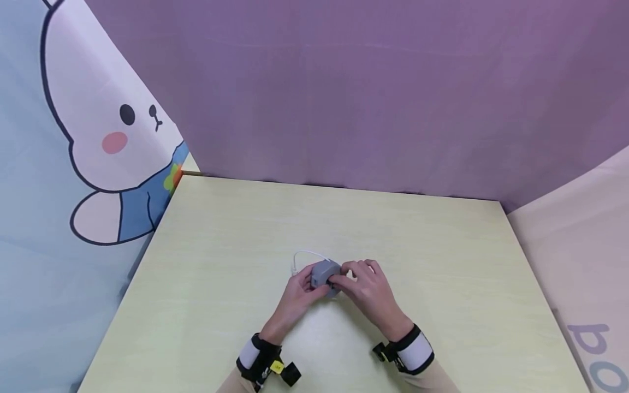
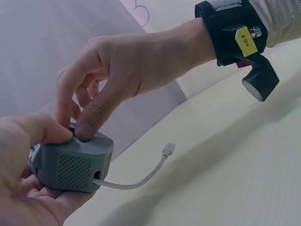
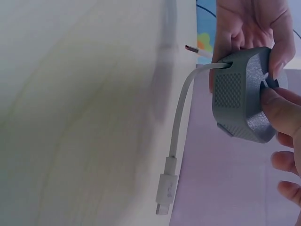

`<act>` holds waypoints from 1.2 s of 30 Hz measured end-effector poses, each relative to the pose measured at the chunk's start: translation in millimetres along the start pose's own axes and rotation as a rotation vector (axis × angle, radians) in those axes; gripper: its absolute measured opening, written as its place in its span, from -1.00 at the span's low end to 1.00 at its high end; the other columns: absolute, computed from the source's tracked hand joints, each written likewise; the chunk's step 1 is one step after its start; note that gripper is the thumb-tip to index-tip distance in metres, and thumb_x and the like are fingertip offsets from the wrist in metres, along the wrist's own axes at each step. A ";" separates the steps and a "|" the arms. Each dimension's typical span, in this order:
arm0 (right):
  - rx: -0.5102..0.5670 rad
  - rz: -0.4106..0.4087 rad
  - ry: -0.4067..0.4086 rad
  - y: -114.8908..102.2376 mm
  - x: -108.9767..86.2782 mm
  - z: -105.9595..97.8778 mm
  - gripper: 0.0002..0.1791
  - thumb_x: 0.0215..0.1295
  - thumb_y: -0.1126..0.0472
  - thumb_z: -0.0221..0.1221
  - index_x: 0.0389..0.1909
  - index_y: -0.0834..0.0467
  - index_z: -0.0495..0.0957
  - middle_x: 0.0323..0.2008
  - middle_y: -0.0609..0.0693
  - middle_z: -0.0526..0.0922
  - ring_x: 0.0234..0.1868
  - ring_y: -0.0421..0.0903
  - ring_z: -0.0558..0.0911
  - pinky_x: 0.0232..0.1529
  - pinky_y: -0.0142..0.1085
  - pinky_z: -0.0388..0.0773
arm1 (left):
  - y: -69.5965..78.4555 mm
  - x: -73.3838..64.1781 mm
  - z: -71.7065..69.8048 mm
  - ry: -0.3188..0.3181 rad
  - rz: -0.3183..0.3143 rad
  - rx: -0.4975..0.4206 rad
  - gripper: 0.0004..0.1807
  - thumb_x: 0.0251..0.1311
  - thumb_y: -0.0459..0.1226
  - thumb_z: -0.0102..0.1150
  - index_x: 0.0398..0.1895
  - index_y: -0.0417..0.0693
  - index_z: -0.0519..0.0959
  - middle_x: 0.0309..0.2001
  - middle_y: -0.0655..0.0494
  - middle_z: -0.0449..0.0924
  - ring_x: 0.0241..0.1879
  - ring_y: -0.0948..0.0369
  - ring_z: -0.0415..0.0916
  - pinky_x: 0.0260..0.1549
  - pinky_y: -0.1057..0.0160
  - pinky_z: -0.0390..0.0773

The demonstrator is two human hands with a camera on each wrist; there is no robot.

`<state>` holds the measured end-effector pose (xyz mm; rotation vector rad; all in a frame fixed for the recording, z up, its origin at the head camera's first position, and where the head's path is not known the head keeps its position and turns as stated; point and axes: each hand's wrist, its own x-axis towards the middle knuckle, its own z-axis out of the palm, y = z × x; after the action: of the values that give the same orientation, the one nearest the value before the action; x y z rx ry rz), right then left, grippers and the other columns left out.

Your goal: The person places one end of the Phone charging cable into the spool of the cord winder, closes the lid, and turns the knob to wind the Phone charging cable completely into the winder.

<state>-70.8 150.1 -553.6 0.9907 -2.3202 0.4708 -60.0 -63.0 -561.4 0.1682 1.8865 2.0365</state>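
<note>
A small grey cable winder [image 1: 325,269] with knurled, textured sides is held above the table in front of me. My left hand [image 1: 297,299] grips it from the left, fingers beneath and thumb at its upper edge. From the right, my right hand [image 1: 372,293] pinches with thumb and forefinger at a dark slot in the top; the fingertips cover most of that spot. Out of a side hole runs a white cable [image 3: 178,120], its USB-type plug [image 3: 166,194] hanging free. A second plug tip [image 3: 192,49] shows beyond the winder in the right wrist view.
The pale wooden table [image 1: 221,234] spreads around both hands. A purple curtain [image 1: 344,98] borders its far edge, with a blue cartoon cloth [image 1: 34,273] on the left and a whitish cloth [image 1: 580,245] on the right. Both wrists wear strapped cameras.
</note>
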 end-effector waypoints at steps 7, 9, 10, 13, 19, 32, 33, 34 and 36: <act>-0.058 0.012 0.021 -1.6 -4.1 0.5 -0.66 -0.04 0.17 0.53 -0.17 -0.13 0.79 -0.25 -0.09 0.63 -0.28 -0.09 0.64 -0.11 -0.06 0.55 | -2.1 -2.4 0.8 -0.018 0.018 -0.007 -0.35 0.40 -0.38 0.23 0.50 -0.28 0.29 0.38 -0.30 0.44 0.36 -0.11 0.45 0.22 0.31 0.55; -0.063 0.019 0.026 -2.3 -5.3 0.9 -0.67 -0.03 0.16 0.51 -0.17 -0.14 0.79 -0.27 -0.09 0.62 -0.29 -0.10 0.63 -0.11 -0.07 0.54 | -2.7 -2.8 1.1 -0.019 0.017 -0.011 -0.35 0.39 -0.38 0.23 0.51 -0.28 0.29 0.38 -0.30 0.44 0.36 -0.11 0.45 0.22 0.32 0.55; -0.063 0.022 0.030 -2.6 -5.8 1.2 -0.68 -0.03 0.15 0.50 -0.17 -0.13 0.79 -0.28 -0.10 0.62 -0.29 -0.10 0.63 -0.11 -0.07 0.54 | -2.9 -2.9 1.1 -0.018 0.016 -0.012 -0.35 0.39 -0.38 0.23 0.50 -0.28 0.29 0.38 -0.29 0.44 0.36 -0.10 0.45 0.22 0.32 0.55; -0.056 0.031 0.042 -3.2 -7.0 2.5 -0.70 -0.02 0.14 0.48 -0.18 -0.12 0.79 -0.30 -0.10 0.61 -0.31 -0.10 0.64 -0.11 -0.06 0.53 | -3.2 -3.2 0.8 -0.018 0.016 -0.014 -0.35 0.38 -0.39 0.24 0.50 -0.27 0.29 0.38 -0.29 0.45 0.36 -0.10 0.45 0.22 0.32 0.55; -0.036 0.059 0.067 -4.3 -7.0 4.7 -0.81 0.12 0.05 0.41 -0.21 -0.09 0.77 -0.35 -0.11 0.58 -0.36 -0.10 0.59 -0.11 -0.07 0.50 | -3.4 -3.9 -0.1 -0.030 0.017 -0.021 -0.34 0.38 -0.39 0.24 0.51 -0.27 0.29 0.39 -0.28 0.44 0.36 -0.10 0.45 0.22 0.32 0.55; 0.022 0.145 0.181 -11.1 -8.6 16.9 -0.79 0.31 -0.06 0.31 -0.31 -0.03 0.78 -0.49 -0.12 0.53 -0.46 -0.14 0.51 -0.18 -0.10 0.46 | -4.4 -5.2 -2.5 -0.020 0.015 -0.031 -0.34 0.37 -0.38 0.25 0.50 -0.25 0.30 0.37 -0.27 0.46 0.32 -0.07 0.48 0.16 0.33 0.59; 0.028 0.154 0.184 -11.9 -8.8 17.5 -0.79 0.31 -0.06 0.31 -0.31 -0.02 0.79 -0.49 -0.12 0.52 -0.47 -0.14 0.50 -0.18 -0.10 0.46 | -4.8 -5.0 -2.7 -0.018 0.018 -0.029 -0.34 0.37 -0.38 0.25 0.50 -0.25 0.30 0.37 -0.28 0.46 0.32 -0.08 0.48 0.16 0.33 0.59; 0.031 0.161 0.186 -12.6 -8.8 18.0 -0.79 0.31 -0.05 0.32 -0.31 -0.02 0.79 -0.49 -0.12 0.52 -0.47 -0.14 0.50 -0.19 -0.10 0.45 | -4.8 -4.9 -3.0 -0.016 0.022 -0.028 -0.34 0.37 -0.38 0.25 0.50 -0.26 0.30 0.37 -0.28 0.46 0.32 -0.08 0.48 0.16 0.33 0.59; 0.036 0.173 0.192 -14.1 -8.8 18.9 -0.77 0.33 -0.06 0.31 -0.31 0.00 0.80 -0.50 -0.12 0.52 -0.48 -0.14 0.49 -0.19 -0.11 0.44 | -5.1 -4.7 -3.4 -0.014 0.030 -0.024 -0.34 0.37 -0.38 0.25 0.50 -0.27 0.30 0.36 -0.29 0.46 0.32 -0.09 0.48 0.17 0.33 0.58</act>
<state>-62.2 135.7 -572.4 0.7297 -2.2393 0.6498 -55.8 -67.6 -566.0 0.2050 1.8611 2.0708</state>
